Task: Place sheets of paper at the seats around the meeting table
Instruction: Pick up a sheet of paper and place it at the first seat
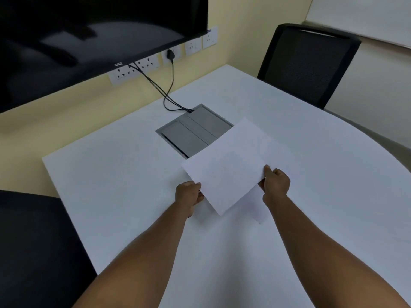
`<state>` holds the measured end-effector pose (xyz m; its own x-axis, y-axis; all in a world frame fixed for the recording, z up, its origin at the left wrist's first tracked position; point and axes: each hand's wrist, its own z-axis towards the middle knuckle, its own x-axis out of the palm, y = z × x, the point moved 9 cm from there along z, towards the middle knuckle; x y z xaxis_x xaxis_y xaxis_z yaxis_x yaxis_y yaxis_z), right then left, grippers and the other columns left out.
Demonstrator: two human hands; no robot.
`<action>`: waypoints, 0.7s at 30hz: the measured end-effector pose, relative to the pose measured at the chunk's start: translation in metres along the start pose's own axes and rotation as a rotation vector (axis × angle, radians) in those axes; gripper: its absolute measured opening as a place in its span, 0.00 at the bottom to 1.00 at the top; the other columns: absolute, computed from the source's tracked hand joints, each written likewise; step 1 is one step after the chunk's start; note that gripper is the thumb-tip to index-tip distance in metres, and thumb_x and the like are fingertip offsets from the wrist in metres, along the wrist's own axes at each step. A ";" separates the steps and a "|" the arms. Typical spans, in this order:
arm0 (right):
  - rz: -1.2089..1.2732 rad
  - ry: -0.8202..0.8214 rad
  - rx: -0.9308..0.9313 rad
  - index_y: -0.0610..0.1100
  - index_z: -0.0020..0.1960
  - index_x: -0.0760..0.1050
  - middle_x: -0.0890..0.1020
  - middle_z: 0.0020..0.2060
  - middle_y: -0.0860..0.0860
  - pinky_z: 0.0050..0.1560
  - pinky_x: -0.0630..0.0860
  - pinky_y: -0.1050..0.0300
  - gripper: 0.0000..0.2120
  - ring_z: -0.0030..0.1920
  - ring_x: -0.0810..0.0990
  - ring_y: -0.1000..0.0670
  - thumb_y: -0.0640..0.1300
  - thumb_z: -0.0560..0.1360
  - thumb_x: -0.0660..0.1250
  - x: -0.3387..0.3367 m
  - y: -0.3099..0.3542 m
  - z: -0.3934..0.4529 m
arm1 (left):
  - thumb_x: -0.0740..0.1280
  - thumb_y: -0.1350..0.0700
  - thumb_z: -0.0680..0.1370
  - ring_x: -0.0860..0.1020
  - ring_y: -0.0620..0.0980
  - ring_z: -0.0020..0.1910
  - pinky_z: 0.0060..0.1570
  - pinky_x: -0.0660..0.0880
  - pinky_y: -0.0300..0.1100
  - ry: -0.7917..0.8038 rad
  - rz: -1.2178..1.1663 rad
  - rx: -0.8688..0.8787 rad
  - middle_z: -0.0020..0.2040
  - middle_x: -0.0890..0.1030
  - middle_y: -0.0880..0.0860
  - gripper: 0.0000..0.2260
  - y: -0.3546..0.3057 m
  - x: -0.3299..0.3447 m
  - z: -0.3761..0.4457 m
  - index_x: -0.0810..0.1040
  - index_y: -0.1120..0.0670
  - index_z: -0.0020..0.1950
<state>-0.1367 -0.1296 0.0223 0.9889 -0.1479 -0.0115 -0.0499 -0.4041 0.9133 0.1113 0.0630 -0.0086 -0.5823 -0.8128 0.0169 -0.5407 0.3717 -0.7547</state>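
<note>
Over the middle of the white meeting table (111, 174) I hold white sheets of paper (229, 172) with both hands. My left hand (189, 195) pinches the near left edge. My right hand (275, 185) grips the near right edge, thumb on top. The top sheet is turned at an angle, and the corner of another sheet (261, 210) shows beneath it near my right hand. The paper's far corner overlaps the grey cable box (189, 130) set into the table. A black chair (309, 63) stands at the far right side, another black chair (33, 252) at the near left.
A large dark screen (89, 36) hangs on the yellow wall above a row of white sockets (193, 46). Black cables (164, 92) run from the wall down into the cable box. The table's right edge curves round.
</note>
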 end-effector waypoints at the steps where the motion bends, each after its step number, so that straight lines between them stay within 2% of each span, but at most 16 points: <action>1: 0.000 0.029 0.005 0.45 0.28 0.61 0.69 0.29 0.48 0.44 0.83 0.51 0.23 0.36 0.72 0.47 0.42 0.75 0.71 0.008 -0.003 -0.007 | 0.68 0.62 0.77 0.78 0.51 0.36 0.39 0.80 0.41 -0.025 0.014 0.023 0.43 0.81 0.58 0.05 -0.002 -0.013 0.000 0.77 0.59 0.41; 4: 0.002 0.108 0.012 0.45 0.28 0.64 0.72 0.31 0.46 0.44 0.83 0.52 0.22 0.35 0.75 0.48 0.42 0.76 0.70 0.033 -0.014 -0.028 | 0.68 0.61 0.78 0.78 0.50 0.36 0.38 0.79 0.40 -0.097 0.056 0.080 0.42 0.81 0.56 0.08 -0.010 -0.057 0.000 0.78 0.58 0.39; 6: -0.014 0.147 0.021 0.44 0.30 0.66 0.73 0.34 0.44 0.46 0.84 0.51 0.19 0.34 0.75 0.48 0.42 0.76 0.70 0.048 -0.022 -0.042 | 0.68 0.61 0.78 0.78 0.50 0.36 0.38 0.79 0.40 -0.141 0.072 0.105 0.42 0.81 0.57 0.06 -0.014 -0.087 0.000 0.78 0.59 0.40; 12: -0.078 0.307 0.100 0.40 0.33 0.68 0.73 0.34 0.43 0.43 0.83 0.54 0.16 0.33 0.76 0.47 0.39 0.76 0.70 0.096 -0.061 -0.080 | 0.68 0.61 0.78 0.78 0.51 0.36 0.41 0.79 0.43 -0.238 0.083 0.096 0.46 0.81 0.59 0.04 -0.009 -0.174 0.002 0.79 0.63 0.48; 14: -0.100 0.350 0.149 0.40 0.32 0.68 0.73 0.33 0.44 0.42 0.83 0.55 0.17 0.32 0.76 0.47 0.38 0.75 0.71 0.109 -0.079 -0.093 | 0.68 0.62 0.77 0.79 0.52 0.37 0.41 0.80 0.44 -0.285 0.074 0.096 0.46 0.82 0.59 0.03 -0.007 -0.199 0.002 0.79 0.62 0.45; 17: -0.120 0.398 0.196 0.40 0.31 0.68 0.74 0.32 0.44 0.37 0.82 0.58 0.17 0.32 0.77 0.47 0.36 0.75 0.71 0.127 -0.101 -0.112 | 0.69 0.62 0.77 0.80 0.57 0.42 0.51 0.80 0.50 -0.374 0.077 0.103 0.45 0.82 0.60 0.06 -0.005 -0.234 0.002 0.80 0.59 0.39; 19: -0.132 0.438 0.219 0.39 0.32 0.68 0.74 0.32 0.43 0.35 0.81 0.59 0.17 0.33 0.78 0.47 0.36 0.75 0.71 0.138 -0.113 -0.124 | 0.69 0.61 0.76 0.81 0.58 0.43 0.55 0.80 0.52 -0.430 0.069 0.093 0.45 0.83 0.60 0.04 0.000 -0.254 0.003 0.81 0.59 0.43; 21: -0.162 0.478 0.242 0.39 0.32 0.69 0.76 0.33 0.42 0.35 0.81 0.59 0.16 0.34 0.81 0.47 0.36 0.75 0.71 0.147 -0.124 -0.133 | 0.69 0.59 0.76 0.81 0.57 0.41 0.54 0.80 0.51 -0.481 0.055 0.083 0.43 0.83 0.58 0.04 0.005 -0.274 0.005 0.82 0.60 0.45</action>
<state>0.0329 0.0189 -0.0386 0.9373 0.3358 0.0935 0.1326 -0.5916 0.7953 0.2712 0.2852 -0.0200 -0.2512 -0.9154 -0.3146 -0.4551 0.3985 -0.7963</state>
